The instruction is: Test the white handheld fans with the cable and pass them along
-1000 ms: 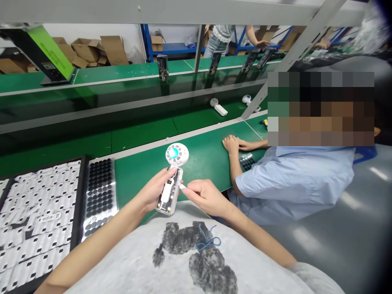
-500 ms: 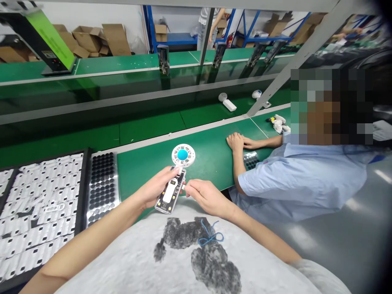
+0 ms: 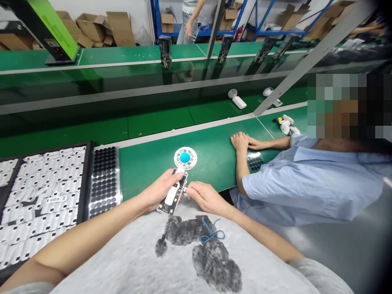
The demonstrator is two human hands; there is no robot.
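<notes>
A handheld fan (image 3: pixel 185 158) has a round white vented head with a turquoise centre and a clear-cased handle (image 3: pixel 172 199). Inside the handle a dark circuit board, small yellow-white parts and a white oblong piece show. My left hand (image 3: pixel 162 187) is closed around the handle, its thumb lying across the upper part below the head. My right hand (image 3: pixel 204 196) is pinched at the handle's right side, against a small white piece (image 3: pixel 185 190) that its fingers mostly cover; I cannot make out what that is. The fan is held over the bench's near edge, head pointing away from me.
A black tray (image 3: pixel 86 179) of white casings lies at left, beside a clear sheet of black round pads (image 3: pixel 104 179). At right a person in a blue shirt (image 3: pixel 275 173) rests both hands on the green bench (image 3: pixel 147 163). White fans (image 3: pixel 239 102) lie on the sunken belt beyond.
My left thumb has shifted down onto the handle's upper part, over the top of the white oblong piece. My right hand stays pinched at the side. The view has turned slightly.
</notes>
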